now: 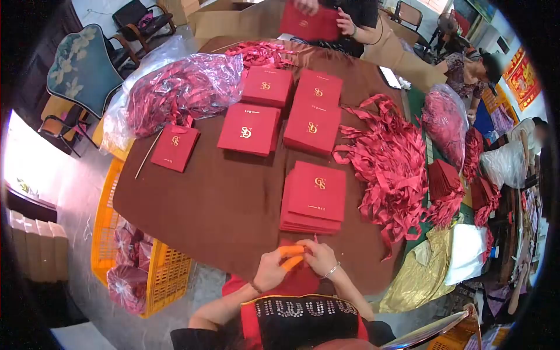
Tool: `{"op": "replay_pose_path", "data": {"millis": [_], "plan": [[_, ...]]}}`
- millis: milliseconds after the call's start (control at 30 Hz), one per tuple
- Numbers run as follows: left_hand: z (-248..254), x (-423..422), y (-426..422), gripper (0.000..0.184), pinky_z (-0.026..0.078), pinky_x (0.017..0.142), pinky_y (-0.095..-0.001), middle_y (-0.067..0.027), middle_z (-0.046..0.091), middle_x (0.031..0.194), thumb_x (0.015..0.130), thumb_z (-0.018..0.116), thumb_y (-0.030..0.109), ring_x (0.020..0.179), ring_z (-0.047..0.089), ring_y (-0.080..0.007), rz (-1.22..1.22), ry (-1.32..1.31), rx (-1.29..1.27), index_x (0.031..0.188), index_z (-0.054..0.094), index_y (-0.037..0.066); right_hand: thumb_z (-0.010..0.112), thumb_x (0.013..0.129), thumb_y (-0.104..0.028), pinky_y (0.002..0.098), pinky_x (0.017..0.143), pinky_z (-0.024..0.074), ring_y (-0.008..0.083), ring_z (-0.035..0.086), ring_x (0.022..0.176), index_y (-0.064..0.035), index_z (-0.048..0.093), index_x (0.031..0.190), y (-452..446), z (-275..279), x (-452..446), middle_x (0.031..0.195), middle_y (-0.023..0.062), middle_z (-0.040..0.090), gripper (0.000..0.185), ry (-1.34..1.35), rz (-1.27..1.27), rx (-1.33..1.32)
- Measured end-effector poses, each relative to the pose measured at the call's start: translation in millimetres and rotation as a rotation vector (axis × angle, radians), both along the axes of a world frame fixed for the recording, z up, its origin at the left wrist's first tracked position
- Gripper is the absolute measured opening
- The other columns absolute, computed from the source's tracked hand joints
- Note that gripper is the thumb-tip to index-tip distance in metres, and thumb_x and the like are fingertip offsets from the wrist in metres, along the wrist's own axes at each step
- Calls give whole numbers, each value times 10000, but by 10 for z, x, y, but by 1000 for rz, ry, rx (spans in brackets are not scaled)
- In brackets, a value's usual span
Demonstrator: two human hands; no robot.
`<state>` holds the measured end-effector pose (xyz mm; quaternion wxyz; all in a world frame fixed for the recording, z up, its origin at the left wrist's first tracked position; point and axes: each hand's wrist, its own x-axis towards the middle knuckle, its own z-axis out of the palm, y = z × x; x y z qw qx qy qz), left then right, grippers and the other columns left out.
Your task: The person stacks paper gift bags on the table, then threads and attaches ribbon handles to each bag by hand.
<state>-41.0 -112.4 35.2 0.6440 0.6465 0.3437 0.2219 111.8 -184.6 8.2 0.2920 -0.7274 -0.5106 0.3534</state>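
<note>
My left hand (272, 269), with orange finger covers on some fingers, is closed at the table's near edge on a red paper gift bag (294, 283). My right hand (322, 258) meets it there, fingers pinched at the bag's upper edge beside a bit of red ribbon (315, 238). The fingers hide most of the bag's top. Just beyond my hands lies a stack of red gift bags (315, 195) with gold lettering. A heap of loose red ribbons (388, 166) spreads to the right of that stack.
More bag stacks (248, 129) stand farther back, beside a single bag (175, 149) and a thin stick (149, 153). A plastic sack of ribbons (184, 93) lies at left. A yellow crate (169, 277) stands below. Across the table, a person's hand (346, 23) is near a red bag (309, 23).
</note>
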Motion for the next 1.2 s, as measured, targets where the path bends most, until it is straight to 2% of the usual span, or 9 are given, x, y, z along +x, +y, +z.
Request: {"op": "replay_pose_path", "data": {"millis": [233, 300, 433, 467, 633, 700, 767, 900, 1200], "plan": [[-127, -174, 78, 178, 488, 699, -247, -76, 664, 893, 808, 635, 64, 786, 618, -107, 5, 9, 131, 983, 631, 35, 571, 839, -283, 335, 611, 494, 245, 645, 712, -148, 584, 1043, 158, 168, -70, 776, 88, 660, 245, 104, -10, -181], [-88, -164, 74, 175, 488, 700, -247, -75, 663, 900, 809, 632, 57, 786, 619, -109, 5, 12, 144, 982, 629, 34, 574, 839, -261, 324, 600, 494, 225, 649, 699, -145, 583, 1040, 125, 77, -98, 776, 87, 661, 232, 14, 15, -6], [-35, -152, 86, 168, 488, 704, -241, -77, 664, 898, 812, 629, 59, 791, 617, -108, 61, -65, -110, 972, 627, 10, 571, 843, -211, 324, 580, 485, 230, 631, 661, -106, 569, 1034, 113, 43, -157, 732, 96, 634, 217, 442, -178, -66], [-50, -171, 96, 161, 488, 703, -240, -76, 664, 900, 812, 629, 59, 792, 615, -105, 16, -19, -1, 965, 629, 8, 570, 845, -194, 326, 559, 470, 218, 610, 630, -87, 563, 1026, 91, -93, -103, 717, 99, 617, 211, 198, -77, -35], [-87, -221, 133, 170, 485, 703, -245, -73, 663, 912, 802, 641, 66, 800, 607, -102, -17, 53, 202, 964, 637, 15, 563, 848, -175, 300, 556, 456, 184, 583, 590, -68, 577, 1010, 60, -10, -53, 695, 105, 608, 195, 264, -133, -21], [-75, -299, 171, 182, 482, 705, -245, -73, 660, 903, 798, 644, 64, 800, 600, -102, 55, 85, 265, 970, 631, 6, 558, 861, -163, 241, 630, 460, 85, 555, 674, -26, 594, 1012, 77, 117, -32, 747, 82, 613, 207, 170, -96, -109], [-58, -343, 154, 179, 478, 708, -240, -72, 658, 893, 795, 640, 37, 800, 595, -101, 206, 94, 127, 970, 627, 0, 548, 860, -142, 235, 622, 452, 78, 537, 656, -25, 600, 1013, -7, -10, -44, 758, 77, 627, 200, 242, -129, 3], [-227, -509, 96, 192, 474, 725, -229, -73, 649, 918, 786, 632, -15, 813, 592, -110, 215, 156, -36, 978, 628, 0, 527, 857, -118, 242, 592, 437, 84, 522, 638, -23, 590, 1035, -41, 66, -19, 734, 59, 615, 212, 354, -161, -140], [-348, -350, 39, 187, 457, 616, -243, -92, 605, 804, 779, 640, 17, 682, 582, -149, 60, 180, 458, 966, 644, 34, 496, 876, -128, 237, 647, 436, 79, 527, 705, -24, 580, 1072, -69, -26, 36, 800, 55, 615, 237, 406, -66, -85]]}}
